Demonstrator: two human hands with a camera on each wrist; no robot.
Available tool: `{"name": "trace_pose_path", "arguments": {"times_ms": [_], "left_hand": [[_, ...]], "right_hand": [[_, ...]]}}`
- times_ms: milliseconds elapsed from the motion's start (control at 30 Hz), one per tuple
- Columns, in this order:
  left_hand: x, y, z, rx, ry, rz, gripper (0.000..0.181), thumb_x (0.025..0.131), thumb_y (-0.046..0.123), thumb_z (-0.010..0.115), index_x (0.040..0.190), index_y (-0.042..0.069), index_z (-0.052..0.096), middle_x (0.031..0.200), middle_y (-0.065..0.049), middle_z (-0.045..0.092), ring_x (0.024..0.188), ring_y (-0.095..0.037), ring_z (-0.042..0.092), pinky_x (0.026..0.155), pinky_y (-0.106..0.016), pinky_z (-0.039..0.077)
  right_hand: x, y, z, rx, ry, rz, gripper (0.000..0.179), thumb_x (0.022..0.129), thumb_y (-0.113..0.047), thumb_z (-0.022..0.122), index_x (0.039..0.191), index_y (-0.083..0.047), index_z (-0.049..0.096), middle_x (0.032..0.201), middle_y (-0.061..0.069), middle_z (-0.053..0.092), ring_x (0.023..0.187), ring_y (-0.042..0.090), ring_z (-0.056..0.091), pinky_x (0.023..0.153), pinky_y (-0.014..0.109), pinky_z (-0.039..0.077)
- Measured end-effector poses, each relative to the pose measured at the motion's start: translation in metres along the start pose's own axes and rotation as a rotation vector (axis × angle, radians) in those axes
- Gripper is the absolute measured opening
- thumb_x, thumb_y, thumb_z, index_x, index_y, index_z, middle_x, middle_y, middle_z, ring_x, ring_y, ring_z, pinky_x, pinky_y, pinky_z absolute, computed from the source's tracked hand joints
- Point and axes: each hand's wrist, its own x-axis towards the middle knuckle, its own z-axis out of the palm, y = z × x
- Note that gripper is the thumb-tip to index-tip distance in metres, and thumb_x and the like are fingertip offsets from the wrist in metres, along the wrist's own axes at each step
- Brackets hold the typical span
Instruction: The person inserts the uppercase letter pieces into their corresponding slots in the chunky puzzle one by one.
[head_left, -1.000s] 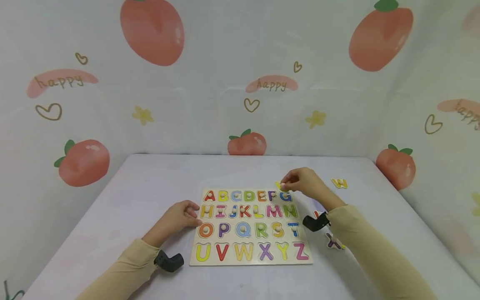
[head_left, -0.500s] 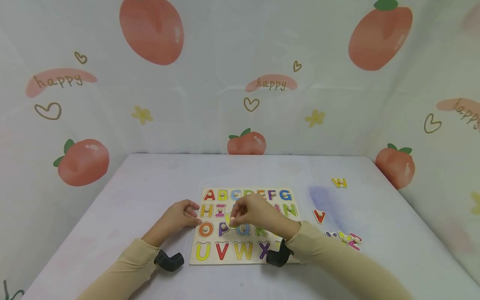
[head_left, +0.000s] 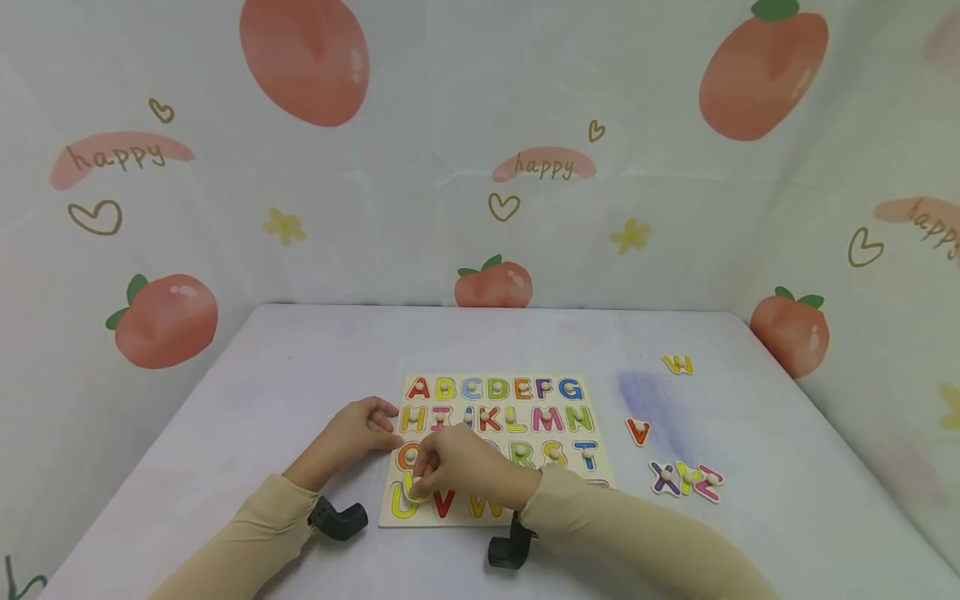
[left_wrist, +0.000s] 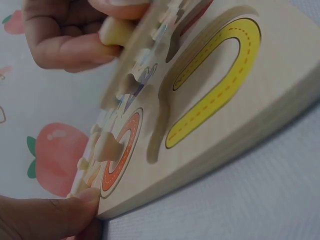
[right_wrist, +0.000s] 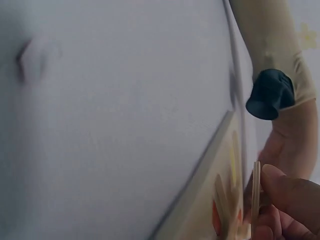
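My right hand [head_left: 461,462] pinches a yellow letter puzzle piece [right_wrist: 256,192] by its wooden knob [left_wrist: 114,32]. The piece tilts close over the U slot [left_wrist: 245,55] at the lower left of a wooden alphabet board [head_left: 517,437]; its letter face is mostly hidden by the fingers. Knobbed letters fill the upper three rows, and the bottom row shows printed slots. My left hand [head_left: 358,429] rests at the board's left edge, its thumb [left_wrist: 82,202] touching the edge beside the orange O [left_wrist: 125,145].
To the right of the board lie loose letters: a red V [head_left: 638,432], a purple X [head_left: 665,479], a yellow Y [head_left: 687,478], a pink Z [head_left: 708,482]. A yellow W [head_left: 678,364] lies farther back. Patterned cloth [head_left: 420,125] hangs behind the table.
My right hand has carried the yellow piece from above G at the board's upper right, leftward and toward me, to the U slot. The left hand has stayed at the board's edge.
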Motion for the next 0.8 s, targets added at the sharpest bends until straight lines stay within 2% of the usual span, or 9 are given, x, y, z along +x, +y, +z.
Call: {"name": "trace_pose_path", "arguments": {"times_ms": [300, 433, 667, 800], "left_hand": [[0.001, -0.003, -0.001, -0.032, -0.011, 0.013, 0.049, 0.073, 0.015, 0.082, 0.112, -0.004, 0.059, 0.085, -0.007, 0.064, 0.073, -0.013, 0.06, 0.066, -0.027, 0.047], [0.001, -0.004, -0.001, -0.028, -0.018, 0.041, 0.05, 0.073, 0.016, 0.082, 0.111, -0.006, 0.058, 0.083, -0.008, 0.063, 0.071, -0.013, 0.06, 0.064, -0.026, 0.047], [0.004, -0.004, 0.002, -0.032, -0.007, 0.001, 0.049, 0.073, 0.012, 0.082, 0.113, -0.005, 0.059, 0.086, -0.007, 0.064, 0.074, -0.012, 0.06, 0.065, -0.026, 0.046], [0.004, -0.005, 0.002, -0.009, -0.005, 0.001, 0.049, 0.074, 0.012, 0.082, 0.114, -0.004, 0.059, 0.087, -0.007, 0.064, 0.074, -0.012, 0.06, 0.066, -0.027, 0.047]], "right_hand": [[0.003, 0.0, 0.016, -0.007, -0.033, -0.048, 0.02, 0.074, -0.018, 0.083, 0.069, -0.018, 0.063, 0.055, -0.012, 0.057, 0.051, -0.002, 0.047, 0.05, 0.016, 0.037], [0.003, 0.0, 0.02, -0.002, -0.026, -0.059, 0.021, 0.074, -0.017, 0.083, 0.07, -0.017, 0.063, 0.056, -0.012, 0.057, 0.051, -0.002, 0.047, 0.05, 0.016, 0.037], [0.003, -0.001, 0.022, -0.042, -0.004, -0.073, 0.021, 0.073, -0.018, 0.083, 0.069, -0.017, 0.063, 0.055, -0.014, 0.056, 0.05, -0.004, 0.047, 0.051, 0.016, 0.037], [0.002, -0.003, 0.023, -0.067, -0.001, -0.073, 0.021, 0.075, -0.019, 0.083, 0.069, -0.018, 0.062, 0.054, -0.015, 0.055, 0.045, -0.002, 0.044, 0.047, 0.017, 0.036]]}}
